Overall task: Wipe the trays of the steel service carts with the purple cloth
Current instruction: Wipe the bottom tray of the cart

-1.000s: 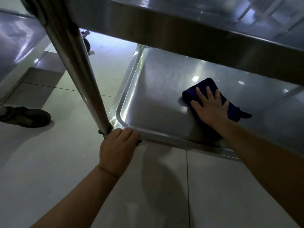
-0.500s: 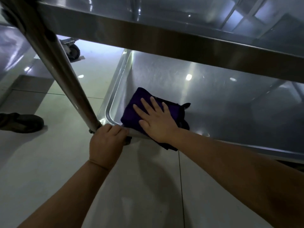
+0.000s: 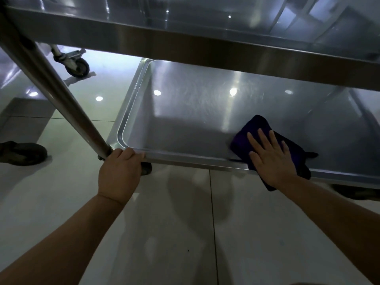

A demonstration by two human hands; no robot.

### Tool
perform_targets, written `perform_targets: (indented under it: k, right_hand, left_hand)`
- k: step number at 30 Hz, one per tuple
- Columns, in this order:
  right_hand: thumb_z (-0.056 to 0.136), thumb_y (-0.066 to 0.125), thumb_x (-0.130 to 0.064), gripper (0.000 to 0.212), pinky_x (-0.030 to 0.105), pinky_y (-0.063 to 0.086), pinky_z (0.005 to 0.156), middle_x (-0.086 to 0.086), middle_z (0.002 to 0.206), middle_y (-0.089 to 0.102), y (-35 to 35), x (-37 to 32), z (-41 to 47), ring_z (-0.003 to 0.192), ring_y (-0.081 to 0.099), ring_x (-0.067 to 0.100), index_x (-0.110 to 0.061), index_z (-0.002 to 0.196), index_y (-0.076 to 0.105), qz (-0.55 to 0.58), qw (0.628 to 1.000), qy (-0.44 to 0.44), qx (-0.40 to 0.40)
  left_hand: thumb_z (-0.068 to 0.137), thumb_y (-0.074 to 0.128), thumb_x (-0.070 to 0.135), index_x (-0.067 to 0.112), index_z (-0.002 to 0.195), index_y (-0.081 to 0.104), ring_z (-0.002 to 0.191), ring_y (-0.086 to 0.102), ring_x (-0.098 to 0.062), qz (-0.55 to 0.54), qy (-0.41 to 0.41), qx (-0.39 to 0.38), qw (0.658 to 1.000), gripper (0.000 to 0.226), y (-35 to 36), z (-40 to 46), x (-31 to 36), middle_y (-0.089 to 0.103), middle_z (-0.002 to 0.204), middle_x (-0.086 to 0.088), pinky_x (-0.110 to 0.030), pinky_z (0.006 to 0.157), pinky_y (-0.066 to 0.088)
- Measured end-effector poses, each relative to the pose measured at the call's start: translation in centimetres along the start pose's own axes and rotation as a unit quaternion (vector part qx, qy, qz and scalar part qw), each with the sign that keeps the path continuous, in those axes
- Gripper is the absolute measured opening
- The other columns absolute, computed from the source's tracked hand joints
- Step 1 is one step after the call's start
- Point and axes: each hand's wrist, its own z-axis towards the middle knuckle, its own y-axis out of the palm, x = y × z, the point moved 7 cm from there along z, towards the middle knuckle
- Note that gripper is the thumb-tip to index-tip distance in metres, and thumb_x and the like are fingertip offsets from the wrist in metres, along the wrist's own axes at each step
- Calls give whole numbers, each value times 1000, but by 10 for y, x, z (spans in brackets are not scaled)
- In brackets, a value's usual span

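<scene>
While the left hand (image 3: 119,173) curls over the near rim of the lower tray (image 3: 185,159) at its 7 o'clock corner, beside the cart leg (image 3: 61,95), the right hand (image 3: 271,159) lies flat, fingers spread, pressing the purple cloth (image 3: 255,128) at the tray's 5 o'clock edge. Part of the cloth hangs over the rim. Unwiped steel stretches toward 12 o'clock, so the right hand looks best placed to push farther in under the upper tray (image 3: 185,40).

The lower steel tray (image 3: 185,124) carries a folded purple cloth (image 3: 255,128) at its near rim, partly draped over the edge. The cart stands on a glossy tiled floor (image 3: 174,223), where a dark shoe (image 3: 24,153) also rests.
</scene>
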Motion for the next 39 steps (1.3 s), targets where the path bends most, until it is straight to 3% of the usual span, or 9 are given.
perform_targets:
  k: [3, 10, 15, 17, 20, 26, 28, 32, 39]
  right_hand:
    - [76, -17, -55, 76, 46, 0, 118, 3, 162, -5, 2, -20, -6, 148, -8, 26, -34, 149, -10, 5, 1000, 0, 8]
    - [97, 22, -48, 55, 59, 32, 105, 13, 151, 38, -4, -138, -14, 138, 34, 39, -30, 148, 29, -32, 980, -184, 66]
    - [99, 33, -51, 65, 60, 10, 112, 9, 162, -1, -14, -243, 8, 147, -3, 36, -36, 153, 0, -53, 960, -274, 39]
    - [99, 33, -51, 67, 60, 7, 113, 9, 162, -7, -17, -277, 14, 147, -7, 36, -37, 152, -4, -55, 956, -288, 22]
    - [99, 36, -51, 68, 60, 8, 113, 10, 162, -5, -21, -302, 16, 147, -5, 37, -37, 152, -3, -61, 951, -301, 38]
    - [94, 54, -42, 77, 55, 18, 113, 11, 161, 13, -15, -251, 3, 147, 12, 35, -35, 153, 6, -84, 930, -349, 81]
    - [85, 70, -37, 86, 55, 31, 108, 13, 154, 32, -9, -216, -3, 141, 30, 36, -31, 152, 17, -100, 919, -363, 117]
    - [71, 84, -23, 110, 51, 35, 109, 11, 153, 35, 5, -133, -15, 139, 35, 34, -30, 153, 10, -120, 914, -356, 153]
    - [70, 86, -20, 120, 44, 27, 115, 8, 155, 29, 24, 7, -40, 142, 30, 29, -29, 154, 1, -127, 936, -289, 155]
  left_hand:
    - [79, 39, 11, 4, 90, 74, 63, 57, -35, -32, -10, 19, 999, 37, -4, -2, 1, 64, 73, -11, -38, 54, 49]
    - [57, 77, -13, 5, 92, 74, 66, 62, -34, -42, -60, -13, 997, 39, -9, -9, -4, 67, 79, -10, -35, 54, 51]
    - [87, 53, -7, 10, 114, 61, 95, 63, -17, -203, -193, -3, 960, 33, -19, -17, -18, 64, 106, -7, -28, 80, 50]
    - [97, 40, 2, 21, 108, 50, 89, 52, 10, -263, -286, 29, 921, 25, -24, -26, -29, 52, 99, 11, -5, 72, 39]
    - [97, 38, -1, 19, 100, 42, 84, 43, 13, -272, -348, 84, 893, 21, -30, -35, -40, 38, 91, 16, 1, 68, 35]
    - [89, 46, -10, -2, 118, 51, 99, 37, 0, -227, -251, 87, 937, 31, -37, -31, -17, 50, 116, -17, 5, 88, 28]
    - [87, 45, -6, -4, 116, 53, 100, 42, -6, -195, -182, 92, 959, 30, -41, -22, 2, 55, 114, -20, -11, 97, 33]
    - [78, 61, -14, -3, 109, 59, 98, 58, -31, -122, -65, 35, 990, 34, -32, -5, 38, 60, 104, -20, -26, 92, 41]
    - [70, 60, -4, 4, 109, 54, 79, 61, -33, -55, 181, -65, 980, 41, -14, 22, 127, 61, 94, -16, -41, 72, 54]
